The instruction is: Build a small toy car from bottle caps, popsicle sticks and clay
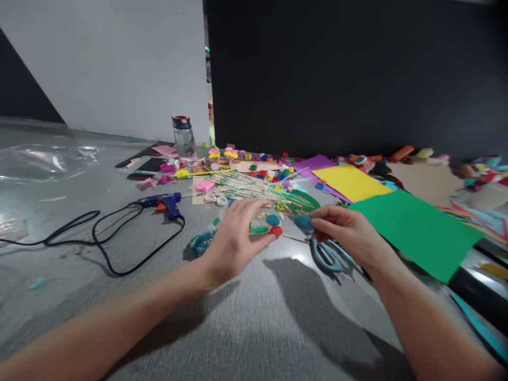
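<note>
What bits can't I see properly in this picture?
All in the head view:
Black cord: its far end is cut off by the left edge.
Clear plastic: also cut off by the left edge.
Shiny teal thing: partly hidden behind the left hand.
Blue piece: partly covered by the right hand.
Small coloured bits at the back: some too small and jumbled to name.

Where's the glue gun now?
Head view, left of centre: the glue gun lies on the table, beyond and left of the left hand, beside the black cord.
</note>
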`<action>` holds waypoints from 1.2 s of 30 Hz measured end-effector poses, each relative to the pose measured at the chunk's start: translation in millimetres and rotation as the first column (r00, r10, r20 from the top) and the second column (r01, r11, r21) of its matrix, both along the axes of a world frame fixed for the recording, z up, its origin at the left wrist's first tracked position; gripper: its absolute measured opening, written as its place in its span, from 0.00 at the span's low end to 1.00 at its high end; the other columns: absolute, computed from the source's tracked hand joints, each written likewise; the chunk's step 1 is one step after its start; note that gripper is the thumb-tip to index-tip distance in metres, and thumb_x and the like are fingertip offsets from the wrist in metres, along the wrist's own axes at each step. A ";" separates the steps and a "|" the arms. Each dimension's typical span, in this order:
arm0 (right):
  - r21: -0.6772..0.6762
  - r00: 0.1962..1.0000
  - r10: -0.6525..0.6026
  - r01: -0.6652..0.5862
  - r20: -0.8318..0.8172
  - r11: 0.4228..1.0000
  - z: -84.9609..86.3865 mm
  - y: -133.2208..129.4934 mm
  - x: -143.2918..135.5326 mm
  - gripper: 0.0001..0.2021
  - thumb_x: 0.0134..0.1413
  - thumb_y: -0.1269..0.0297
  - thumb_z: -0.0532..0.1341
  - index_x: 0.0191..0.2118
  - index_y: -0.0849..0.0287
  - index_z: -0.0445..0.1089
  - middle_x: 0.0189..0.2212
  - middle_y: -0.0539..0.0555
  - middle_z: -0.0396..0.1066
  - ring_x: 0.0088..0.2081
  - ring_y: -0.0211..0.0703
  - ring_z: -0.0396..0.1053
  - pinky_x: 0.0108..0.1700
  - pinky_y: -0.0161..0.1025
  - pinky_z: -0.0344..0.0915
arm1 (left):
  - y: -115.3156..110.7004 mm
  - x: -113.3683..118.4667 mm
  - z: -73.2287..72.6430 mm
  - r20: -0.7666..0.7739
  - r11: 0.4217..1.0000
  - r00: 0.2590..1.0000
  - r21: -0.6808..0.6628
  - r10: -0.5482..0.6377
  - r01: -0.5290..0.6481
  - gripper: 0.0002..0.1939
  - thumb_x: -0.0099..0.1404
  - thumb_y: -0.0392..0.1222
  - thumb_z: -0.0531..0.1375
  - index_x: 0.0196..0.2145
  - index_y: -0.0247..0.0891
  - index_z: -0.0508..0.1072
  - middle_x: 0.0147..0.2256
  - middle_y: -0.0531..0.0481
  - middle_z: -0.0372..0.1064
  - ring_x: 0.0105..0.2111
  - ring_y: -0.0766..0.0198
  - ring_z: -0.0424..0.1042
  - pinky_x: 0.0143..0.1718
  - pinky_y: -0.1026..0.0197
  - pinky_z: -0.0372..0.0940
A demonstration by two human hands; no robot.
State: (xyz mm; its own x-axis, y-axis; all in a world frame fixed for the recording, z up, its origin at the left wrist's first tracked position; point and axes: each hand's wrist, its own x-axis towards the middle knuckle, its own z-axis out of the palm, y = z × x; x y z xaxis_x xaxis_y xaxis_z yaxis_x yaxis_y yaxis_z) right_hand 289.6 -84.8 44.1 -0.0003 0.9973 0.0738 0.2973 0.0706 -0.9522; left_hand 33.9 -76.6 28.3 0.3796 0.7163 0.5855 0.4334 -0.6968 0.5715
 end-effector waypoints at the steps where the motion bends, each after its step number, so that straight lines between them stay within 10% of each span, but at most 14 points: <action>1: -0.015 1.000 0.005 -0.004 0.019 1.000 -0.5 5.1 4.4 0.15 0.47 0.52 0.71 0.34 0.58 0.74 0.23 0.49 0.73 0.24 0.38 0.70 0.28 0.37 0.69 | 5.8 -2.1 3.4 -0.075 1.000 0.997 0.019 0.018 -0.017 0.27 0.64 0.44 0.66 0.58 0.40 0.64 0.57 0.41 0.66 0.59 0.50 0.62 0.61 0.45 0.56; 11: -0.127 0.993 0.111 -0.106 0.031 0.986 -14.7 48.1 -1.9 0.07 0.45 0.61 0.70 0.29 0.59 0.75 0.18 0.49 0.71 0.20 0.35 0.66 0.21 0.32 0.62 | 52.2 29.6 13.9 -0.650 0.999 0.759 0.047 0.019 0.015 0.34 0.63 0.52 0.64 0.60 0.32 0.64 0.55 0.34 0.70 0.55 0.40 0.65 0.54 0.43 0.53; 36: -0.146 0.989 0.124 -0.135 -0.085 0.980 -36.7 66.6 -12.2 0.05 0.49 0.64 0.67 0.28 0.58 0.73 0.19 0.47 0.68 0.20 0.35 0.64 0.21 0.32 0.57 | 76.0 48.6 0.6 -0.664 0.995 0.745 0.012 -0.064 0.096 0.28 0.64 0.44 0.64 0.59 0.36 0.63 0.53 0.38 0.73 0.54 0.43 0.68 0.53 0.47 0.50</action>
State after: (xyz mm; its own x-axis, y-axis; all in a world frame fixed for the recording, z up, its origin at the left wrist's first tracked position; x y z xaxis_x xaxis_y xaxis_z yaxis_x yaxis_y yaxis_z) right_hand 277.4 -18.2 7.5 -0.1302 0.9888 -0.0730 0.2221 -0.0427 -0.9741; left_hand 82.5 -0.6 28.9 0.7381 0.6460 0.1945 0.6329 -0.7629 0.1318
